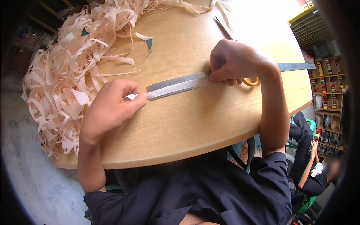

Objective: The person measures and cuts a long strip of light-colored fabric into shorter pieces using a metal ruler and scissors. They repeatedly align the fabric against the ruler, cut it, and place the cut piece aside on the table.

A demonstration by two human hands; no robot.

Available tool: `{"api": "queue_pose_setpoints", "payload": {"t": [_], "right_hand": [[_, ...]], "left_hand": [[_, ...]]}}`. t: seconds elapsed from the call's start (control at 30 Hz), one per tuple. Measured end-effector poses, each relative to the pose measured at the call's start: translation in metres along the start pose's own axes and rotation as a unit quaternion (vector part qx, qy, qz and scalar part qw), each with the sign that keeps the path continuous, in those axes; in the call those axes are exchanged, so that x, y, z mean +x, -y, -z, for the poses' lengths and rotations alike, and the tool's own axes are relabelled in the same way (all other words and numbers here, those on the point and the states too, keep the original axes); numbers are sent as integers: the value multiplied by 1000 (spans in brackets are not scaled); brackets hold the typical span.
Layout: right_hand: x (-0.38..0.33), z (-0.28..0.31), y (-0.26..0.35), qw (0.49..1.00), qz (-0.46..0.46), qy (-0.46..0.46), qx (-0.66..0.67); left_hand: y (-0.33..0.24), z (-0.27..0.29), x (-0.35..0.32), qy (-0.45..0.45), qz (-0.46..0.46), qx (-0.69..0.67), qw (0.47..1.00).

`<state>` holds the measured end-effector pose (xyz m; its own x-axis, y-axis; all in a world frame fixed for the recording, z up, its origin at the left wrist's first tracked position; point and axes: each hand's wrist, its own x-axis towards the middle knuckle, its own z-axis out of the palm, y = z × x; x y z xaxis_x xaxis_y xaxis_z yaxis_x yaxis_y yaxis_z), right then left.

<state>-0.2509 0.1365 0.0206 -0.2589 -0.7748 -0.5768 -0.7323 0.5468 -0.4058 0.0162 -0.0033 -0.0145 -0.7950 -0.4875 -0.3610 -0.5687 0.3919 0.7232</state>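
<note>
A long metal ruler (176, 80) lies across the round wooden table (195, 123). A white strip of material (176, 89) runs along the ruler's near edge. My left hand (110, 108) pinches the strip's left end just past the ruler's tip. My right hand (234, 62) presses its fingertips down on the strip and the ruler further right. A yellow scissor handle (250, 81) peeks out from under my right hand; whether the hand grips it I cannot tell.
A big heap of pale cut strips (71, 71) covers the table's left side and hangs over its edge. A small teal-tipped scrap (148, 40) lies near the heap. Shelves with coloured spools (326, 86) stand at right, where another person (311, 165) sits low.
</note>
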Motion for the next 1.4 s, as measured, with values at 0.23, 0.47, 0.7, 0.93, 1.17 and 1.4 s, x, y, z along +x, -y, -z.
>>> {"api": "queue_pose_setpoints", "payload": {"t": [0.23, 0.47, 0.7, 0.93, 1.17, 1.4], "right_hand": [[-2, 1, 0, 1000, 6, 0, -2], [-2, 1, 1, 1000, 2, 1, -12], [-2, -1, 2, 1000, 4, -2, -10], [-1, -1, 2, 1000, 8, -2, -6], [-1, -1, 1, 1000, 4, -2, -6], [-1, -1, 0, 1000, 14, -6, -14]], "left_hand": [[-12, 8, -11, 60, 7, -212, 975], [-22, 17, -16, 67, 47, -167, 983], [-19, 15, -15, 72, 44, -160, 984], [-18, 13, -12, 62, 52, -97, 992], [-15, 8, -10, 62, 56, -211, 974], [-14, 9, -8, 62, 83, -148, 984]]}}
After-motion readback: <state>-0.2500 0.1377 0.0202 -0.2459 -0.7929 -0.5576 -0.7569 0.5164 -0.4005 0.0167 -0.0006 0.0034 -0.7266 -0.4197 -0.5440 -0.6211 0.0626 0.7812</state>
